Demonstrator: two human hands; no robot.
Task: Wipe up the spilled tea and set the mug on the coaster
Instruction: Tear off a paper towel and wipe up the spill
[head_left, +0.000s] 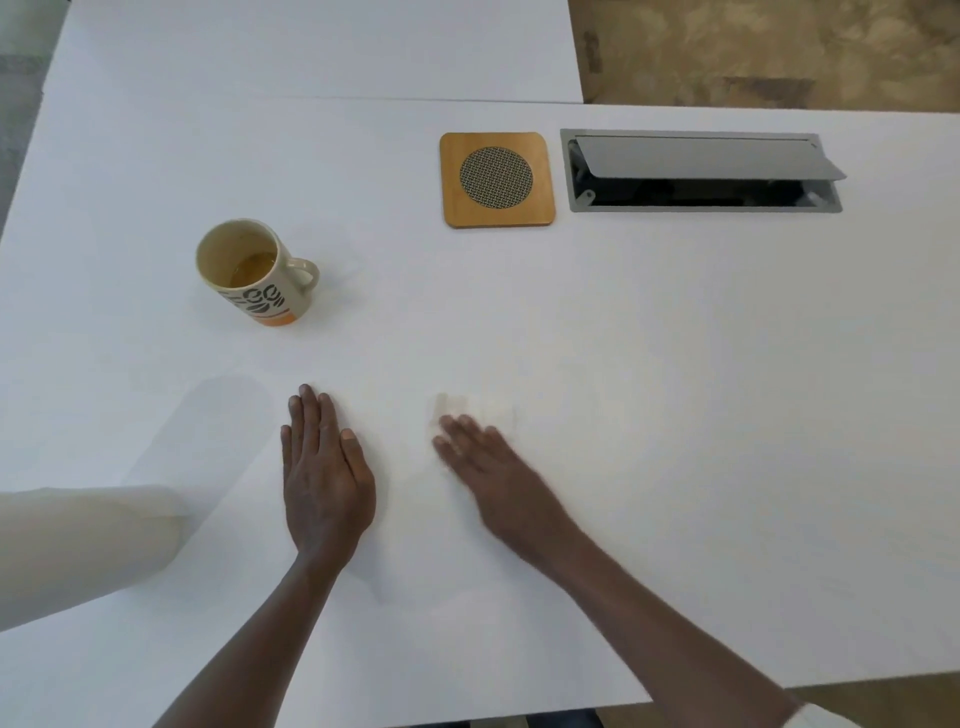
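Observation:
A beige mug (260, 273) with a dark pattern and an orange base stands upright at the left of the white table (675, 364). A little tea lies in its bottom and its handle points right. The square wooden coaster (497, 179), with a round mesh centre, lies bare farther back and to the right. My left hand (324, 478) rests flat on the table, palm down, holding nothing. My right hand (493, 478) is blurred, its fingers spread low over the table. A faint yellowish patch (470, 408) shows just beyond its fingertips.
A metal cable hatch (701, 171) with its lid half raised is set into the table right of the coaster. A pale blurred shape (78, 545) comes in from the left edge. A second white table (311, 47) abuts at the back.

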